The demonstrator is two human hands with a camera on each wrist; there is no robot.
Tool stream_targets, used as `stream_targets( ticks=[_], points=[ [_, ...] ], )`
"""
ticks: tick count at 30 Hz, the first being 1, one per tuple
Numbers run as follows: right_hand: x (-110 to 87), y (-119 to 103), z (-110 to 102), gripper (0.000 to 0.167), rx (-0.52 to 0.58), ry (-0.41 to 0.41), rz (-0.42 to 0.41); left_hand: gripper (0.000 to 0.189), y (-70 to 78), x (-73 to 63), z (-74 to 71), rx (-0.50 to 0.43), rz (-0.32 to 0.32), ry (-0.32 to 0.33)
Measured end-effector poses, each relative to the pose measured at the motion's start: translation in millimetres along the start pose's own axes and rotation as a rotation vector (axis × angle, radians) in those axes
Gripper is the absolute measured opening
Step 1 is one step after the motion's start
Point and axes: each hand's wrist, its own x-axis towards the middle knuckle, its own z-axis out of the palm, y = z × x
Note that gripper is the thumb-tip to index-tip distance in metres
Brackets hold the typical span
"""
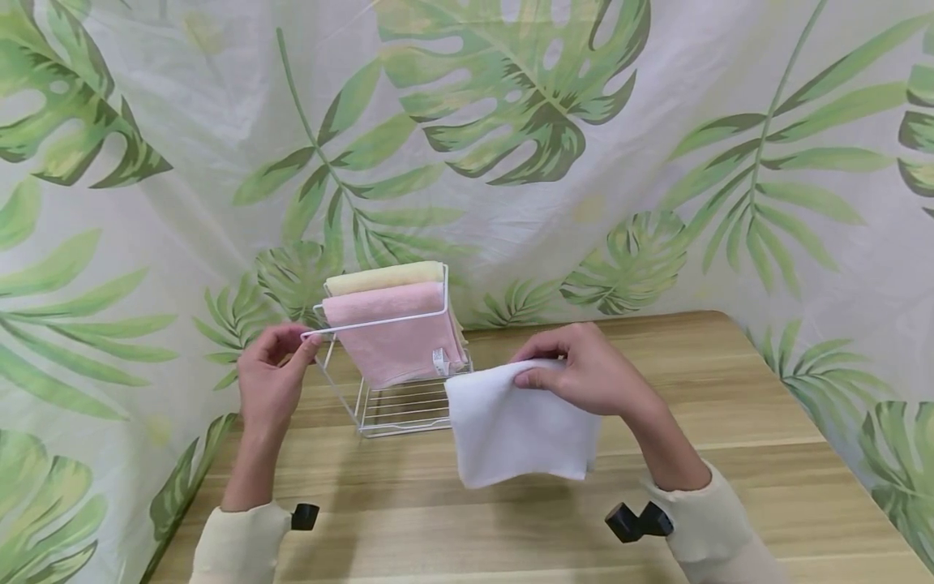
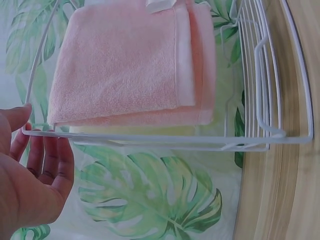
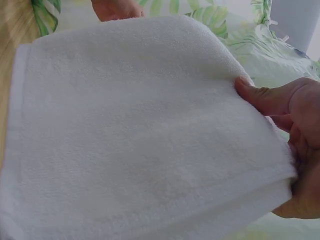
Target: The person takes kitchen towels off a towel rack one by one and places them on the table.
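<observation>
Wood-grain surface (image 1: 730, 405), leaf-print cloth (image 1: 496, 203) behind. White wire rack (image 2: 175, 139) carries draped pink terry towel (image 1: 394, 341) and pale-yellow folded towel (image 1: 387, 276); left hand (image 1: 272, 373) pinches rack's upper left corner. Right hand (image 1: 584, 373) pinches folded white terry towel (image 1: 518, 438) just front-right of rack, fold roughly parallel to rack's rails.

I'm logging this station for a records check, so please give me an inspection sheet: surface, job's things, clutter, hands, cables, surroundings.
Surface: wooden table with visible grain.
Job's things: folded white towel; pink towel and yellow towel hanging on a white wire rack.
Clutter: nothing seen.
Hands: left hand holds a top corner of the rack; right hand pinches the white towel's upper edge.
Cables: nothing seen.
Surroundings: leaf-print cloth behind the table; sleeves on both arms.
</observation>
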Motion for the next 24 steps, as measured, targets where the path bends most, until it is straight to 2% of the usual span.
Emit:
stream_targets(
  ticks=[3,10,24],
  points=[
    [-3.4,6,0,0.008,0.006,-0.001,0.01,0.023,-0.8,-1.6,1.7,-0.01,0.012,0.015],
    [-10.0,15,-2,0.009,0.021,-0.015,0.037,0.026,-3.9,-4.8,3.5,0.029,0.055,0.053],
    [-21.9,26,2,0.009,0.066,-0.045,0.042,0.024,-5.4,-7.3,8.4,-0.069,0.029,0.096]
  ],
)
